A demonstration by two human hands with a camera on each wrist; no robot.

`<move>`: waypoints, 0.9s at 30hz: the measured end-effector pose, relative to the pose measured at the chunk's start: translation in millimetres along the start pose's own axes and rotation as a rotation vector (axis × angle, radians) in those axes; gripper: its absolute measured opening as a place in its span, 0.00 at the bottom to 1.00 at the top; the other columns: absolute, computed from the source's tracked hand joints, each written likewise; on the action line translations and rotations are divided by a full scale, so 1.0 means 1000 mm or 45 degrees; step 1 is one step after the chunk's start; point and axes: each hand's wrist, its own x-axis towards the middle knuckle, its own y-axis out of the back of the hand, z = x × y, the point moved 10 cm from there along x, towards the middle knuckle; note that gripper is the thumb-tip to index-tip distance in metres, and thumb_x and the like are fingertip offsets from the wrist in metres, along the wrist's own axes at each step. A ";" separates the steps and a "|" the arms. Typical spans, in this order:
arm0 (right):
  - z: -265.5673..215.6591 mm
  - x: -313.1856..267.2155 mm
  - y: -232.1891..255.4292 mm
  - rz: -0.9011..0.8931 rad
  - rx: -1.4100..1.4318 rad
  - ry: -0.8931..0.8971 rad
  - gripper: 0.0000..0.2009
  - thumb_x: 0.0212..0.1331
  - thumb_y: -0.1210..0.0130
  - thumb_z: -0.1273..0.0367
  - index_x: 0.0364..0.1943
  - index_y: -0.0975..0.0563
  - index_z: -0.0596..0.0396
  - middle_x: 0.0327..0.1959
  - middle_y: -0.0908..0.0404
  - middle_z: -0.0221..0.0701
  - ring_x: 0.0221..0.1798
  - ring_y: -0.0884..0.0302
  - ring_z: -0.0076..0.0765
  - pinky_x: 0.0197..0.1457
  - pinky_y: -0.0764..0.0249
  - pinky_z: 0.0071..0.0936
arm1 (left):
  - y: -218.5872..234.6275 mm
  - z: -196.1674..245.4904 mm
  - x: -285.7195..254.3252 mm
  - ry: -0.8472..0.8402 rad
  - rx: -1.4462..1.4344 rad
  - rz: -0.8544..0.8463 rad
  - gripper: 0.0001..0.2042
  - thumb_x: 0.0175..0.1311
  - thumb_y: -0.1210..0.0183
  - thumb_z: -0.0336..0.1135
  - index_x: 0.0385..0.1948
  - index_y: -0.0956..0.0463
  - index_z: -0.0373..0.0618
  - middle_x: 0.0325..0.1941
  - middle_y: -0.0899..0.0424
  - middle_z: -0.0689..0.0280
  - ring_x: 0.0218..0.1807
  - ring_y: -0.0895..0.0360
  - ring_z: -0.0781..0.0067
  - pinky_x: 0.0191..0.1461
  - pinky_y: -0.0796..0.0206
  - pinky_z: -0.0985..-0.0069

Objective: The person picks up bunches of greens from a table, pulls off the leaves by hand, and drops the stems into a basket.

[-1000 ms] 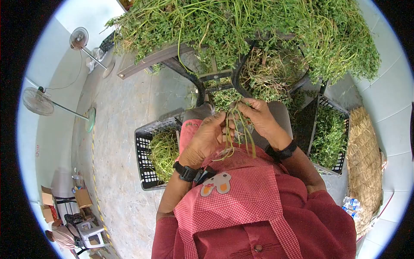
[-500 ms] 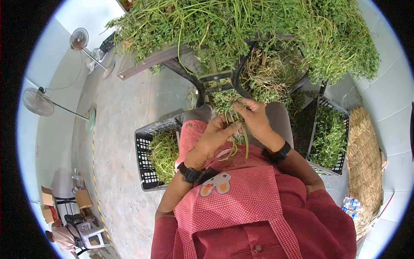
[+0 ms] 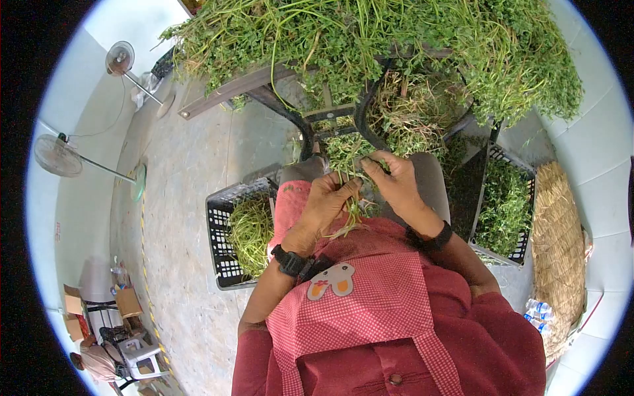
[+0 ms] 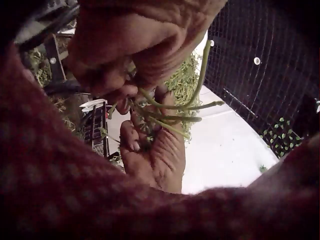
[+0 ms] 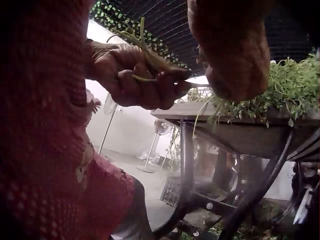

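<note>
Currently I have both hands over the lap, just off the near edge of the wooden desk (image 3: 231, 90). My left hand (image 3: 325, 203) is closed round a small bunch of thin green leafy stems (image 3: 352, 212), their cut ends pointing down toward the red-and-white checked apron (image 3: 370, 300). My right hand (image 3: 401, 188) pinches the bunch's upper part between thumb and forefinger. A broad heap of tangled green plants (image 3: 330, 39) covers the desk and hangs over its near edge. Below the near left corner, a black slatted plastic crate (image 3: 218, 249) on the floor holds yellowish-green stalks (image 3: 249, 239).
</note>
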 end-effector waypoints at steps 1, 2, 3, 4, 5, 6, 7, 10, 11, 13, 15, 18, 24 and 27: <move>-0.006 0.000 0.001 -0.025 -0.113 -0.019 0.11 0.57 0.44 0.65 0.33 0.21 0.62 0.15 0.27 0.27 0.19 0.35 0.16 0.20 0.37 0.22 | 0.003 0.000 0.000 0.007 0.141 0.023 0.06 0.62 0.44 0.34 0.33 0.24 0.42 0.24 0.21 0.71 0.19 0.32 0.87 0.19 0.43 0.86; 0.000 0.000 0.000 -0.022 -0.114 -0.016 0.11 0.57 0.44 0.65 0.33 0.21 0.62 0.15 0.27 0.27 0.19 0.35 0.16 0.20 0.37 0.22 | 0.006 0.001 0.001 0.010 0.283 0.046 0.07 0.62 0.44 0.35 0.33 0.23 0.42 0.24 0.21 0.72 0.20 0.33 0.87 0.21 0.43 0.86; -0.001 0.001 -0.004 -0.008 -0.160 0.079 0.11 0.56 0.44 0.65 0.33 0.21 0.61 0.14 0.28 0.29 0.18 0.35 0.16 0.20 0.38 0.22 | 0.006 0.000 0.002 0.007 0.284 0.045 0.07 0.62 0.44 0.35 0.33 0.23 0.42 0.24 0.21 0.72 0.20 0.33 0.87 0.21 0.43 0.86; -0.004 0.001 -0.006 0.004 -0.205 0.173 0.11 0.55 0.43 0.66 0.33 0.21 0.61 0.12 0.29 0.31 0.17 0.35 0.17 0.20 0.38 0.22 | 0.006 0.001 0.002 -0.051 0.273 0.039 0.07 0.62 0.44 0.34 0.33 0.23 0.42 0.24 0.22 0.73 0.22 0.33 0.87 0.23 0.42 0.85; 0.001 0.000 -0.006 0.002 -0.205 0.173 0.11 0.55 0.43 0.66 0.33 0.21 0.61 0.12 0.29 0.31 0.17 0.35 0.17 0.20 0.38 0.22 | 0.005 0.003 0.002 -0.108 0.261 0.034 0.06 0.62 0.44 0.34 0.34 0.23 0.42 0.25 0.23 0.74 0.23 0.33 0.88 0.24 0.42 0.85; 0.004 0.000 -0.008 -0.026 -0.272 0.057 0.12 0.55 0.44 0.64 0.33 0.21 0.60 0.12 0.29 0.34 0.17 0.34 0.21 0.21 0.37 0.23 | 0.006 0.000 0.003 -0.107 0.259 0.036 0.06 0.62 0.44 0.34 0.34 0.23 0.42 0.25 0.23 0.74 0.23 0.33 0.88 0.24 0.42 0.85; 0.008 -0.001 -0.009 -0.055 -0.338 -0.061 0.12 0.55 0.44 0.63 0.33 0.21 0.59 0.13 0.29 0.37 0.16 0.32 0.24 0.21 0.36 0.25 | 0.007 0.002 0.004 -0.159 0.306 0.047 0.06 0.62 0.44 0.33 0.35 0.24 0.41 0.26 0.23 0.73 0.25 0.33 0.87 0.26 0.41 0.84; 0.002 -0.001 -0.013 -0.059 -0.461 -0.090 0.15 0.53 0.43 0.59 0.34 0.20 0.57 0.13 0.27 0.40 0.16 0.28 0.35 0.23 0.34 0.31 | 0.004 0.014 0.000 -0.273 0.417 0.072 0.07 0.62 0.45 0.31 0.37 0.25 0.39 0.26 0.24 0.73 0.27 0.32 0.85 0.28 0.40 0.84; 0.005 0.000 -0.014 -0.050 -0.464 -0.094 0.15 0.53 0.43 0.59 0.34 0.20 0.57 0.13 0.27 0.40 0.16 0.28 0.35 0.23 0.34 0.31 | 0.002 0.021 -0.002 -0.340 0.480 0.087 0.07 0.62 0.46 0.30 0.38 0.26 0.38 0.26 0.24 0.72 0.27 0.32 0.84 0.29 0.39 0.83; 0.003 0.001 -0.017 -0.046 -0.503 -0.019 0.18 0.50 0.43 0.56 0.34 0.20 0.57 0.14 0.27 0.42 0.19 0.26 0.45 0.24 0.32 0.36 | 0.003 0.020 -0.003 -0.386 0.567 0.084 0.08 0.62 0.46 0.29 0.39 0.26 0.38 0.27 0.24 0.72 0.27 0.32 0.83 0.29 0.38 0.82; 0.011 0.002 -0.014 -0.051 -0.488 -0.079 0.17 0.48 0.42 0.56 0.30 0.21 0.58 0.15 0.28 0.44 0.20 0.26 0.48 0.25 0.32 0.38 | -0.001 0.024 -0.005 -0.434 0.648 0.075 0.08 0.61 0.47 0.29 0.41 0.27 0.38 0.27 0.23 0.71 0.27 0.31 0.82 0.30 0.38 0.81; 0.019 0.005 -0.019 -0.141 -0.507 -0.061 0.16 0.49 0.43 0.58 0.24 0.26 0.60 0.16 0.28 0.48 0.21 0.28 0.54 0.26 0.33 0.39 | -0.006 0.034 -0.011 -0.399 0.614 0.064 0.09 0.61 0.47 0.28 0.41 0.27 0.38 0.27 0.23 0.69 0.28 0.31 0.80 0.32 0.37 0.79; 0.025 0.011 0.050 0.145 -0.761 -0.061 0.13 0.53 0.45 0.62 0.31 0.26 0.59 0.20 0.25 0.47 0.24 0.26 0.54 0.29 0.31 0.40 | 0.052 0.025 -0.006 -0.334 0.884 0.381 0.08 0.61 0.47 0.31 0.38 0.26 0.39 0.27 0.24 0.68 0.29 0.33 0.81 0.31 0.39 0.80; 0.062 0.014 0.148 0.419 -0.868 -0.093 0.12 0.53 0.43 0.64 0.35 0.25 0.59 0.25 0.23 0.45 0.28 0.24 0.50 0.32 0.29 0.37 | 0.102 0.011 -0.011 -0.348 0.490 0.388 0.06 0.62 0.48 0.30 0.38 0.25 0.42 0.27 0.26 0.73 0.28 0.35 0.83 0.31 0.41 0.82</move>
